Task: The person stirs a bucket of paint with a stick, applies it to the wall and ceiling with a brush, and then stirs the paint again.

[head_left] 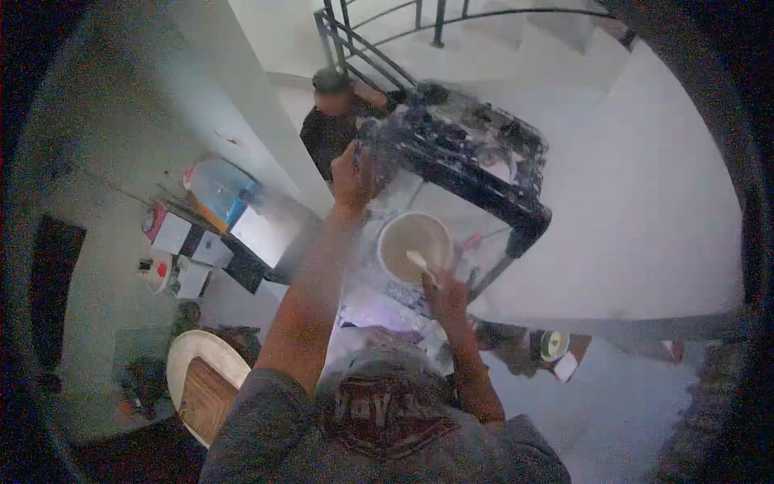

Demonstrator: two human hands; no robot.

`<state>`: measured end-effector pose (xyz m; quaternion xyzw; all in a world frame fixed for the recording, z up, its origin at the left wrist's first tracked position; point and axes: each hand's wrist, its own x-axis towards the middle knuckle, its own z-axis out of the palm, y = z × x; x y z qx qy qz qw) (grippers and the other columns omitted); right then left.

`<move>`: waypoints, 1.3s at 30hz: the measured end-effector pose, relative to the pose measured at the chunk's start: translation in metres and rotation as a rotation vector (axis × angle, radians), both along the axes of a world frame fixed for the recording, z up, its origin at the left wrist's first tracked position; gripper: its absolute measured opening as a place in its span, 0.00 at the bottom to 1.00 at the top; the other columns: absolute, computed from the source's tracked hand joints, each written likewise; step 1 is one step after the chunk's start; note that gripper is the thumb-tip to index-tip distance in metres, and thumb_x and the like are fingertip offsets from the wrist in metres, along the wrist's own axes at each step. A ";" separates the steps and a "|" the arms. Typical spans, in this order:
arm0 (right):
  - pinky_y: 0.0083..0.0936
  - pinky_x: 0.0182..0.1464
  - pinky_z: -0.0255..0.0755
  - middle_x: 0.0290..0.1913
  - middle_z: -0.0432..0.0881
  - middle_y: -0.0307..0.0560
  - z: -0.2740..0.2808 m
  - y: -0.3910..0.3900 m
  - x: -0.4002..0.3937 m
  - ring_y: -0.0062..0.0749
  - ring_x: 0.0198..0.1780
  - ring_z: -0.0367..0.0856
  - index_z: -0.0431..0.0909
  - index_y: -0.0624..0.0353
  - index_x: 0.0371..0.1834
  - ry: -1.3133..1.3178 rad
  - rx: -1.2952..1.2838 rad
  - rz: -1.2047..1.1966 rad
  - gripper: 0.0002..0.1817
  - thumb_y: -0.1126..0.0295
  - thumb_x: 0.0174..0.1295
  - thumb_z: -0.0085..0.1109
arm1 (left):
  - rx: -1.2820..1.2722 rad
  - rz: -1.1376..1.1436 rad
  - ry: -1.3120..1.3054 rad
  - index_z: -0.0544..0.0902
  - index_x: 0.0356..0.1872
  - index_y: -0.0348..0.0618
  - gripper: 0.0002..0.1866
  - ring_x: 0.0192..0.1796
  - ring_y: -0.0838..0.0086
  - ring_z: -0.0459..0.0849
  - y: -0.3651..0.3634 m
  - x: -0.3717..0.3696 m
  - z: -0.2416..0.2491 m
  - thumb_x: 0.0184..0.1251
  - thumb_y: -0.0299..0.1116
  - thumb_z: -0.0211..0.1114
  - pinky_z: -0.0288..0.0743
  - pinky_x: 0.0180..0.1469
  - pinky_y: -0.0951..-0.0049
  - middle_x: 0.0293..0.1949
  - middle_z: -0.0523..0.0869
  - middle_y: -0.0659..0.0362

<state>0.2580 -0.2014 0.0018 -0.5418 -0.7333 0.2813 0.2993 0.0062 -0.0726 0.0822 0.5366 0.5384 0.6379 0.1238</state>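
A white bucket [449,228] with a beige, smooth-looking content sits in front of me. My right hand [447,297] is at its near rim, fingers closed round a pale brush [416,259] whose end lies over the beige content; its exact kind is blurred. Further up and to the left, my left hand [353,176] is closed on the near-left corner of a black stand [476,194]. Some of those fingers are hidden behind the corner. The stand's top is smeared with white and carries dark, cluttered items.
Behind the stand's left end is another person [330,113] in dark clothing. Stairs with a black railing [439,22] rise at the back. Boxes and a clear plastic container [218,189] stand at the left, near a round pale board [189,355]. An open tin [554,345] is at the lower right.
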 end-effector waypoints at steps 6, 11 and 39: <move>0.48 0.50 0.74 0.41 0.84 0.58 -0.017 0.034 -0.013 0.55 0.43 0.82 0.82 0.57 0.46 -0.204 0.096 0.091 0.17 0.57 0.63 0.56 | -0.008 0.106 0.184 0.79 0.37 0.34 0.26 0.23 0.58 0.83 0.005 -0.009 -0.008 0.71 0.54 0.53 0.73 0.28 0.62 0.21 0.82 0.50; 0.49 0.55 0.70 0.42 0.83 0.58 -0.089 0.088 -0.034 0.55 0.44 0.81 0.82 0.55 0.47 -0.256 -0.023 0.231 0.17 0.57 0.61 0.56 | -0.028 0.007 0.007 0.79 0.38 0.36 0.24 0.26 0.57 0.84 0.008 -0.009 -0.015 0.70 0.52 0.56 0.73 0.28 0.61 0.24 0.83 0.49; 0.19 0.22 0.69 0.26 0.86 0.43 -0.040 0.029 0.002 0.18 0.23 0.81 0.82 0.67 0.43 0.682 -0.461 -0.299 0.22 0.54 0.68 0.55 | 0.066 0.092 0.210 0.77 0.31 0.34 0.25 0.19 0.66 0.79 0.011 -0.015 -0.014 0.68 0.52 0.59 0.70 0.25 0.65 0.18 0.78 0.48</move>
